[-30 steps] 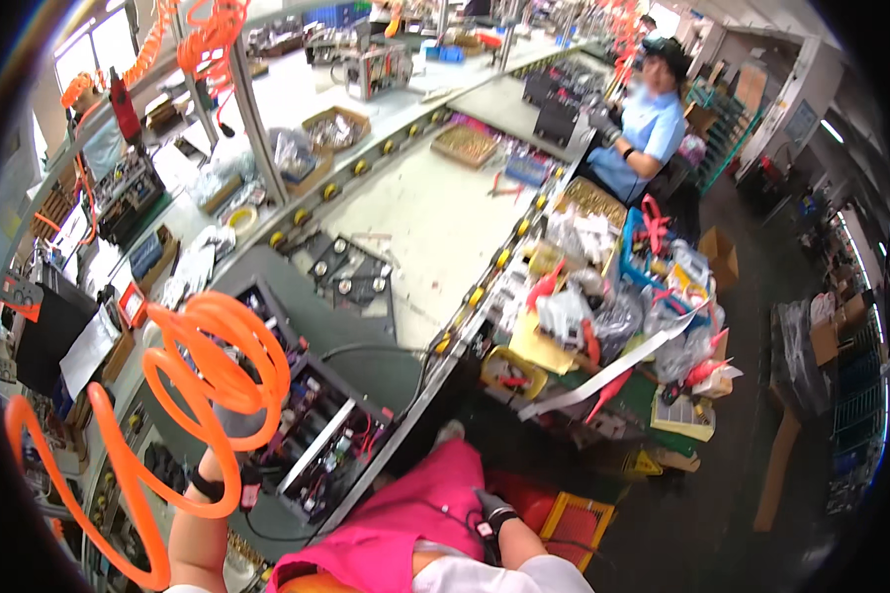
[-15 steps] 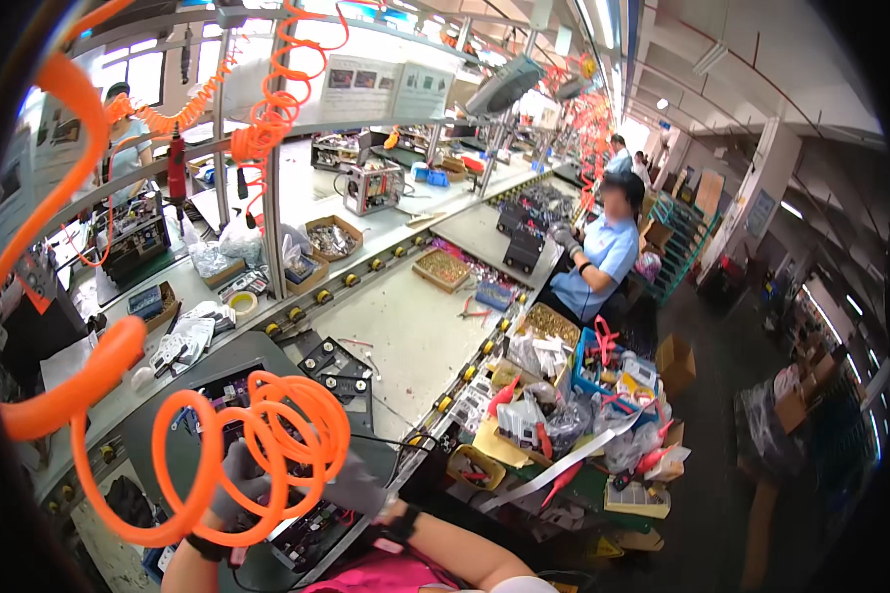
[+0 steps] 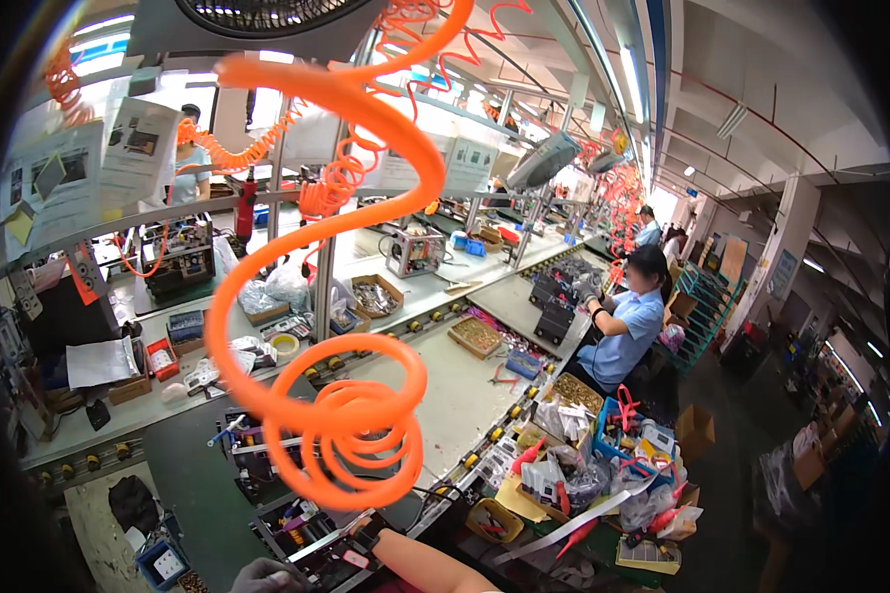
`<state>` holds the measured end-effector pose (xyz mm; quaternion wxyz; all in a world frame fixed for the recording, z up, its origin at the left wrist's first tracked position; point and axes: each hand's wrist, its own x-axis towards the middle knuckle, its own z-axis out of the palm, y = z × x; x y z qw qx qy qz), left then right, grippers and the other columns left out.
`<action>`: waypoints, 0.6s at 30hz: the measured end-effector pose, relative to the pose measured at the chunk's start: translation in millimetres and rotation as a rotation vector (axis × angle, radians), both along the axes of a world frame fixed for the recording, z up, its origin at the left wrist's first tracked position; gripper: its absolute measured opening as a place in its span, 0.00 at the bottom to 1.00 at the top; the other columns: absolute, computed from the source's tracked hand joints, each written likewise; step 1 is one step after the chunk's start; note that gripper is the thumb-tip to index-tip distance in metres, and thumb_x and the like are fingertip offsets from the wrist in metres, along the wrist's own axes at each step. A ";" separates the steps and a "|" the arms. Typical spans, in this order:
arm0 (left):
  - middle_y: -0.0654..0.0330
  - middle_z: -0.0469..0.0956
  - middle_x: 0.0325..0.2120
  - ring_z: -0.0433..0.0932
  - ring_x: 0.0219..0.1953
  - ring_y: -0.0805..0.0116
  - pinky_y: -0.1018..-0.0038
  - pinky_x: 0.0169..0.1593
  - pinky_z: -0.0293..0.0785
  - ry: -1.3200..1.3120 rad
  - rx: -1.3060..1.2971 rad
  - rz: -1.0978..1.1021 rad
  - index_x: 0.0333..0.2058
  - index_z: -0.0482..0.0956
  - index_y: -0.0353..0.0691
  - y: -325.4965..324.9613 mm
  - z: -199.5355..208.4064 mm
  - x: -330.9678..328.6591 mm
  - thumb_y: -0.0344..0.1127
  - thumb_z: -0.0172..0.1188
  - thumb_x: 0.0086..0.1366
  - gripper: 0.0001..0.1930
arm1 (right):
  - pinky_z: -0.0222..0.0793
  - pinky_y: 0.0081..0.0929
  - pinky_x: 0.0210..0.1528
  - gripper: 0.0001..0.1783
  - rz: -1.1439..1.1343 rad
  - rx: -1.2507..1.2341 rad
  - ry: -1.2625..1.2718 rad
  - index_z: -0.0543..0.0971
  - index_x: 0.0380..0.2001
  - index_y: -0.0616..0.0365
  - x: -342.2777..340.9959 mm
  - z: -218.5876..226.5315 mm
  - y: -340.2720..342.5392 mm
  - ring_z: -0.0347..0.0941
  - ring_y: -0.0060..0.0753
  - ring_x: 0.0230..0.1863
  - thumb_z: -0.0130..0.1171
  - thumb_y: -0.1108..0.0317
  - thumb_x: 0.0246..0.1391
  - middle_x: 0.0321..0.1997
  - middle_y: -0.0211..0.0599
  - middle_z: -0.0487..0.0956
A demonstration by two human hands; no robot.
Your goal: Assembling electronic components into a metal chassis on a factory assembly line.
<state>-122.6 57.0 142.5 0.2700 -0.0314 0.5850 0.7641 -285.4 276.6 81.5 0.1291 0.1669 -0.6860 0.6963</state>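
A big orange coiled air hose [image 3: 336, 222] hangs close in front of me and covers much of the work area. Behind and below its loops lies an opened black unit with circuit boards and cables [image 3: 302, 524], on a dark green board [image 3: 183, 494]. At the lower edge my left hand [image 3: 267, 576], in a grey glove, is beside the unit's near side, cut off by the picture; its fingers do not show clearly. My right hand [image 3: 363, 524] is over the unit's right side, mostly hidden by the hose; its wrist wears a black band. What it holds, if anything, is hidden.
Roller tracks flank the line, with a parts tray [image 3: 475, 337] farther along. On the right stand a blue bin [image 3: 608, 445], bagged parts and red-handled tools. A person in a blue shirt [image 3: 618, 336] works beyond. On the left is a small blue bin [image 3: 163, 565].
My view has swung up and left, so the scene sits lower and farther right. My left hand has drawn back toward the lower edge. The orange hose now hangs more centrally.
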 end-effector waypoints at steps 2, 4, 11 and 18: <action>0.62 0.79 0.30 0.73 0.26 0.77 0.82 0.31 0.71 -0.029 -0.077 -0.011 0.36 0.77 0.37 -9.7 -15.2 4.2 0.32 0.60 0.62 0.06 | 0.70 0.24 0.41 0.24 -0.064 0.021 0.038 0.71 0.50 0.63 -1.8 -9.1 -3.1 0.73 0.27 0.37 0.63 0.73 0.48 0.44 0.37 0.77; 0.63 0.79 0.29 0.73 0.27 0.78 0.81 0.33 0.72 -0.022 -0.092 0.031 0.35 0.78 0.38 -9.6 -13.3 6.4 0.32 0.61 0.61 0.06 | 0.71 0.23 0.39 0.22 -0.120 0.048 0.076 0.71 0.49 0.63 3.4 2.0 -4.7 0.74 0.26 0.35 0.62 0.75 0.49 0.42 0.37 0.77; 0.65 0.76 0.24 0.72 0.21 0.76 0.81 0.25 0.71 0.053 0.080 0.268 0.40 0.76 0.36 -3.8 6.0 -27.7 0.34 0.58 0.64 0.10 | 0.70 0.29 0.34 0.24 0.426 -0.913 -0.184 0.66 0.54 0.58 58.8 109.9 2.4 0.71 0.29 0.29 0.50 0.77 0.52 0.37 0.43 0.77; 0.67 0.73 0.19 0.70 0.18 0.78 0.82 0.20 0.68 -0.029 0.283 0.123 0.40 0.75 0.39 44.8 22.4 -57.0 0.38 0.53 0.67 0.10 | 0.76 0.47 0.37 0.27 0.253 -0.989 -0.199 0.68 0.54 0.55 87.9 122.8 22.9 0.75 0.46 0.41 0.55 0.71 0.48 0.39 0.44 0.76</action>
